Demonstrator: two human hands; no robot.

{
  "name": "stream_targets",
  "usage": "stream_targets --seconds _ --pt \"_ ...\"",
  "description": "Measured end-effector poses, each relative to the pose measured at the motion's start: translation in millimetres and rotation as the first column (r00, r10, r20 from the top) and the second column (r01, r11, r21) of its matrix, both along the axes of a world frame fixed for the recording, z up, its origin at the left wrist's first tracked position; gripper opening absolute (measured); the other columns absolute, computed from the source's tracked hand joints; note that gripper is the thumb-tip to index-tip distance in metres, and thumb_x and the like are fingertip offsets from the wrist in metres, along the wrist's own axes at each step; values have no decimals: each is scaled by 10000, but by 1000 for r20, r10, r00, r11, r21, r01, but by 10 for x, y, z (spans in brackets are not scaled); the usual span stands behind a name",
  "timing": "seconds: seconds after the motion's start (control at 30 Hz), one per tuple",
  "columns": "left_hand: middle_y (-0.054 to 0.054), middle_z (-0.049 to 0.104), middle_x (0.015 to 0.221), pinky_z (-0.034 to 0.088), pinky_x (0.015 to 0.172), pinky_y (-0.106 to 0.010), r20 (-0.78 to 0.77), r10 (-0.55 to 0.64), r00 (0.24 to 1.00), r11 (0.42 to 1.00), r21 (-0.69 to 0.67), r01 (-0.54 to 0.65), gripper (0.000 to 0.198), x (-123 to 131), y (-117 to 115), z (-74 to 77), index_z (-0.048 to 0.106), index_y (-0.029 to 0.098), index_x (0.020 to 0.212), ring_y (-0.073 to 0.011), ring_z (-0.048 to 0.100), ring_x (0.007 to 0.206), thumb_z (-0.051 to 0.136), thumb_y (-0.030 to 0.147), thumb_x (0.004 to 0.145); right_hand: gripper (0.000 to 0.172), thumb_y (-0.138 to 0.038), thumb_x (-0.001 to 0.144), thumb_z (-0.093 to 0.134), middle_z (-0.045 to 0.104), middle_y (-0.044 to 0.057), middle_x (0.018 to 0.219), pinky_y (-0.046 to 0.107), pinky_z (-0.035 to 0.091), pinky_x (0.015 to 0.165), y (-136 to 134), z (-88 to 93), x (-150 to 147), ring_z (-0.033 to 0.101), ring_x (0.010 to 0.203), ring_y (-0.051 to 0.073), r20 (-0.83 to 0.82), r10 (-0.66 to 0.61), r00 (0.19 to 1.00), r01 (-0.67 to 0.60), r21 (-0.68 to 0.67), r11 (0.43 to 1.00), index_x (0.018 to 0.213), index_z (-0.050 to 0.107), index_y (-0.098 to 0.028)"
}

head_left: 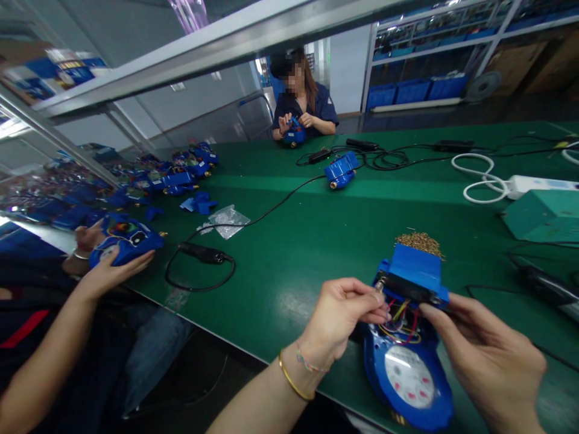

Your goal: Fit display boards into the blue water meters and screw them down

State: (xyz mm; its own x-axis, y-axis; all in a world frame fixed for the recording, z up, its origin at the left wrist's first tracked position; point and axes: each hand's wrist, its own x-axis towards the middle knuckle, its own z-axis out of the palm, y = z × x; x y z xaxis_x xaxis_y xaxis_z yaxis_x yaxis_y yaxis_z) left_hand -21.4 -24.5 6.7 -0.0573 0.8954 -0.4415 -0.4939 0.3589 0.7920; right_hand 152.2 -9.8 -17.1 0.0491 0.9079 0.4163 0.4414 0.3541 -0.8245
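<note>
A blue water meter (436,395) with a round white dial (409,377) lies at the table's front edge, its wiring compartment uncovered. Thin colored wires (400,310) show inside, below a black bar-shaped part (404,287) and a raised blue flap (415,265). My left hand (341,313) is pinched at the compartment's left side; a small silvery piece shows by its fingertips, but what they grip is unclear. On the right, my right hand (491,355) grips the meter's housing, its thumb by the black part. Small brass-colored screws (420,243) are heaped just behind the flap.
A co-worker's hands (113,271) hold another blue meter (131,241) at left; a person (307,102) works across the green table (289,241). Black cables (280,208), a plastic bag (229,221), a meter (341,170) and a teal box (545,216) lie around. Many meters crowd the left.
</note>
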Motion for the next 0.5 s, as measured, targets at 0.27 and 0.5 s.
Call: stream_targets --seconds 0.27,0.5 --pt "-19 672 575 509 569 -212 -81 23 996 999 50 -19 248 34 -31 28 675 113 659 -88 612 511 856 280 629 196 -398 741 785 776 -10 791 110 599 620 14 -32 -52 744 643 155 -255 -53 965 10 -164 986 842 731 -240" --pt "-26 693 598 470 531 -184 -30 44 999 998 43 -43 228 52 -34 11 678 109 669 -75 602 489 838 262 617 218 -374 705 800 770 6 776 115 597 598 19 -43 -53 732 615 149 -292 -61 955 12 -165 986 837 737 -212"
